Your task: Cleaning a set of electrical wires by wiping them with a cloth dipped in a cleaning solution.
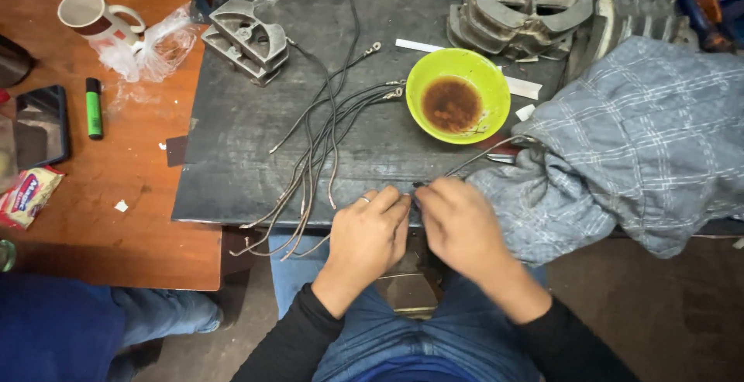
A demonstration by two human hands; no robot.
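At six o'clock of the dark bench (pixel 232 165) | my left hand (pixel 370 231) and right hand (pixel 457 223) pinch one black wire (pixel 473 161) between them | I'd judge: keep fingertips close, tension steady | spare terminal leads (pixel 325 130) at nine o'clock, green bowl (pixel 457 97) at twelve

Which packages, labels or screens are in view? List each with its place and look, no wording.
Snack packet: left edge of the wooden table, flat rectangle, yellow and red with white.
Phone: above the packet, dark rectangular screen, switched off.
Clear plastic bag: beside the mug, crumpled, see-through.
White paper strip: on the dark bench, behind the green bowl, narrow, tilted.
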